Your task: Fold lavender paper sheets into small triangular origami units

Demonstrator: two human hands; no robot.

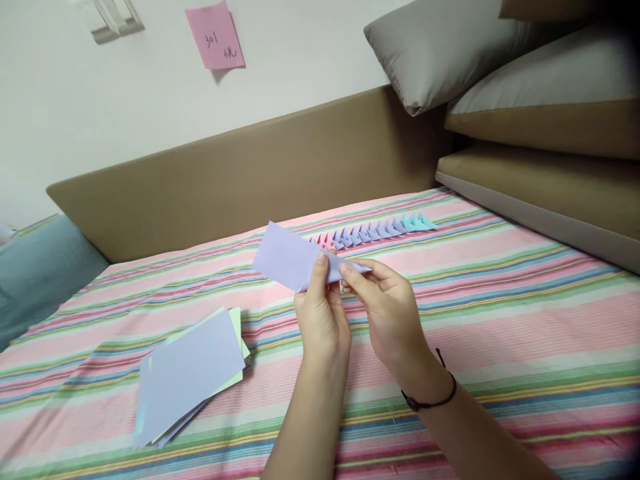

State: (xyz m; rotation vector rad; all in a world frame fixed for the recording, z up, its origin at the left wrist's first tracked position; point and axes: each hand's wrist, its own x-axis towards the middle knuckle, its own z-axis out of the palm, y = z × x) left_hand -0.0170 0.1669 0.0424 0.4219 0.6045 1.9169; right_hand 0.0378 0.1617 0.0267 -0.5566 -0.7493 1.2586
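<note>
A lavender sheet of paper (285,257), partly folded, is held up above the bed between both hands. My left hand (323,313) pinches it near the middle, thumb on top and fingers behind. At the narrow, pointed right end, my right hand (387,307) grips the folded part between thumb and fingers. Behind the hands, a row of small folded paper pieces (373,232) in pink, lavender and turquoise lies on the striped sheet. To the left of my arms is a loose stack of paper (193,373), lavender on top with pale green edges showing beneath.
A striped bedsheet (540,333) covers the surface. A brown headboard (250,173) stands along the wall, which bears a pink note (215,37). Grey and brown cushions (545,127) are piled at the right. A blue-grey pillow (45,273) lies at the left.
</note>
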